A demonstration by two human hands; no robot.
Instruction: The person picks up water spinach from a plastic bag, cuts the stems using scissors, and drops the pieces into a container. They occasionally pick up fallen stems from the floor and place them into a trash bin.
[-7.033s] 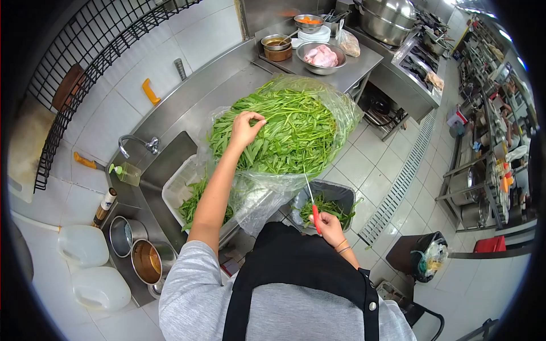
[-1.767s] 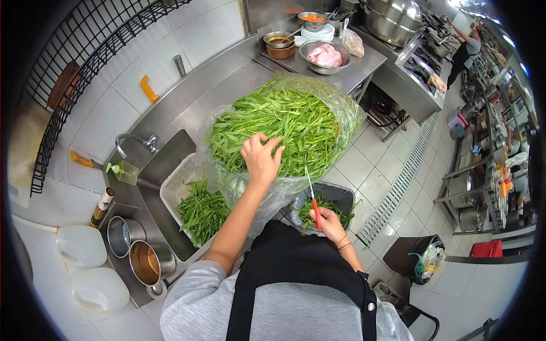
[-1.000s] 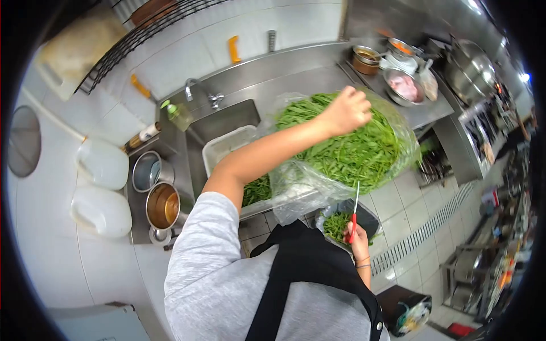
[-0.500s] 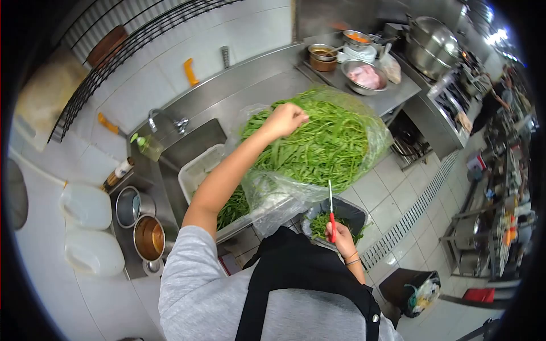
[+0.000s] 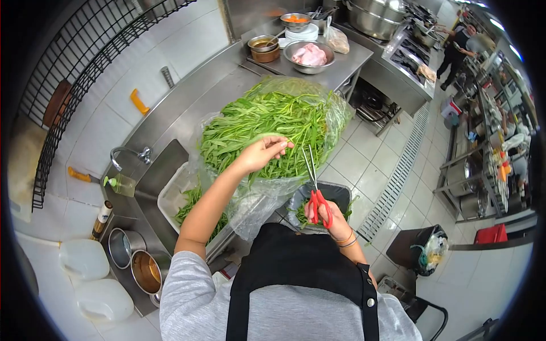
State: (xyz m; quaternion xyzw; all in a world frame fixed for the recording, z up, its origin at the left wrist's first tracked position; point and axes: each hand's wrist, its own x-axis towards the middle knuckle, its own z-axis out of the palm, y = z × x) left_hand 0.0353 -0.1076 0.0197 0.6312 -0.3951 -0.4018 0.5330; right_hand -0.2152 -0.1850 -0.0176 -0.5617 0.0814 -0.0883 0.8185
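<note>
A big heap of long-leafed greens, looking like water spinach [image 5: 267, 116], lies in a clear plastic bag [image 5: 267, 190] on the steel counter. My left hand [image 5: 263, 152] is over its near edge, thumb and fingers pinched on a thin green stem. In my right hand [image 5: 334, 221] are red-handled scissors [image 5: 317, 199], blades slightly apart and pointing up, close to my left fingertips. Beneath them stands a dark bin [image 5: 335, 193] with cut greens inside. More greens lie in a white tub [image 5: 168, 196] left of my forearm.
A sink with a faucet [image 5: 128, 153] and soap bottle [image 5: 120, 184] is at left, near metal pots [image 5: 149, 271]. Behind the bag are a bowl of raw meat [image 5: 309, 55] and a stove [image 5: 409, 57]. Another person [image 5: 453, 51] stands far right. A black bin [image 5: 418, 247] is lower right.
My left hand has come down toward me from above the heap, nearer the scissors. The scissors have turned and their blades have parted slightly. The whole view has shifted.
</note>
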